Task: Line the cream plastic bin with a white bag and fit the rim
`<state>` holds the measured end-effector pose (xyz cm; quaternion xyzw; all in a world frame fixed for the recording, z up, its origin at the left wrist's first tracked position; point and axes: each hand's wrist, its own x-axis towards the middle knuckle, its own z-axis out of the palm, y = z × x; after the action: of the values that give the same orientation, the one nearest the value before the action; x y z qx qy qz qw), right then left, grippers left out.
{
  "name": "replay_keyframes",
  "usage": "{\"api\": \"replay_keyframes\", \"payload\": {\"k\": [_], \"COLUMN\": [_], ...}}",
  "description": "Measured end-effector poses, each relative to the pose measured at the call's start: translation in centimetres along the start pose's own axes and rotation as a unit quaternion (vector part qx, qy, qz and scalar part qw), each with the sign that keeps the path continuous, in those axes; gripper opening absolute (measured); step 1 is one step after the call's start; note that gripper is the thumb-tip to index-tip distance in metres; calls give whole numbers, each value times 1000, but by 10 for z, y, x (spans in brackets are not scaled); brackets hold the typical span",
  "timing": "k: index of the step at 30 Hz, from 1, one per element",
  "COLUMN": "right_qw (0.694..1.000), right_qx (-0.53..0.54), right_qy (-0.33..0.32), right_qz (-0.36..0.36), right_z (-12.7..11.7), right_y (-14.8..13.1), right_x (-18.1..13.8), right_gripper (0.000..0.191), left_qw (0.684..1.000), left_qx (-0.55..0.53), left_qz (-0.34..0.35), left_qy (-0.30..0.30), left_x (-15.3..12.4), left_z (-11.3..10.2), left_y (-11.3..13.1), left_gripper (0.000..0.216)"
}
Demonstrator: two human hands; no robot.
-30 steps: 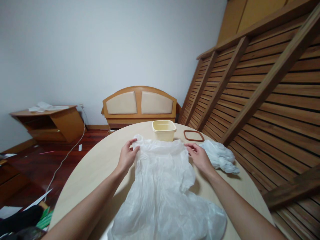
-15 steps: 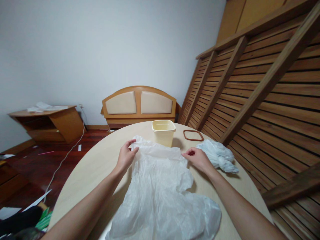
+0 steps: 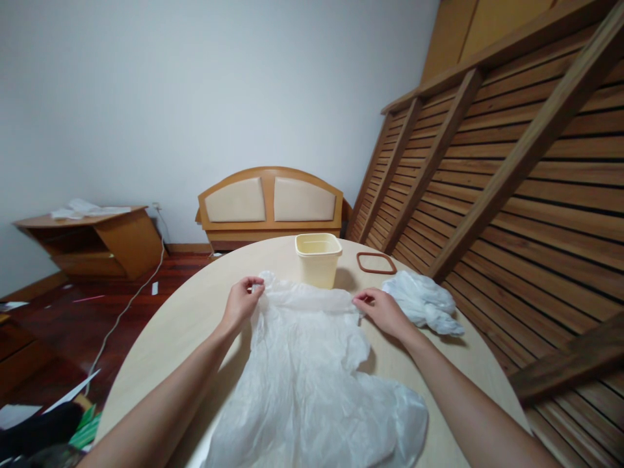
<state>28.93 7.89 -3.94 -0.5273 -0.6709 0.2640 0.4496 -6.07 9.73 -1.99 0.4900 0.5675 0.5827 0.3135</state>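
A thin white plastic bag [image 3: 312,370] lies spread over the near part of the round table, its far edge folded over in a band. My left hand [image 3: 242,300] pinches the far left corner of the bag between thumb and fingers. At the far right corner, my right hand [image 3: 383,309] grips the edge in a pinch. Just beyond the bag stands a pale yellow plastic bin [image 3: 318,263], upright, its top uncovered. To its right a brown rounded-square ring [image 3: 376,272] rests flat on the table.
A crumpled bundle of whitish plastic bags [image 3: 422,300] sits beyond my right wrist on the round table [image 3: 180,325]. Leaning wooden slats [image 3: 487,214] rise close to the table's right side. A headboard [image 3: 270,201] stands behind, and a low cabinet [image 3: 121,240] at left.
My left thumb and fingers have closed on the bag's left corner, where they were apart before. That corner has dropped slightly. The right hand keeps its pinch, almost unmoved.
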Motion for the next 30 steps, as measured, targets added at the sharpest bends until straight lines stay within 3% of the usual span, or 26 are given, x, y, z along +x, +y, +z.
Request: {"api": "replay_keyframes", "payload": {"k": [7, 13, 16, 19, 24, 27, 30], "right_qw": [985, 964, 955, 944, 939, 945, 964], "right_qx": [142, 241, 286, 324, 301, 254, 179], "right_qy": [89, 96, 53, -32, -167, -207, -196], "right_qz": [38, 53, 57, 48, 7, -22, -37], "right_z": [-13, -8, -4, 5, 29, 40, 46], "right_y": [6, -3, -17, -36, -59, -63, -59], "right_x": [14, 11, 5, -4, -24, -33, -35], "right_gripper": [47, 51, 49, 52, 57, 53, 48], "left_qw": [999, 1000, 997, 991, 969, 961, 963], "left_qx": [-4, -20, -29, -40, -41, -29, -6], "left_qz": [-9, -8, -7, 9, 67, 101, 120], "left_qy": [40, -14, -67, -124, -234, -255, -241], "left_x": [12, -3, -17, -34, -59, -68, -68], "left_z": [-12, -2, 9, 18, 30, 37, 41], "left_y": [-11, 5, 17, 28, 30, 22, 15], "left_gripper": [30, 39, 47, 53, 69, 69, 57]}}
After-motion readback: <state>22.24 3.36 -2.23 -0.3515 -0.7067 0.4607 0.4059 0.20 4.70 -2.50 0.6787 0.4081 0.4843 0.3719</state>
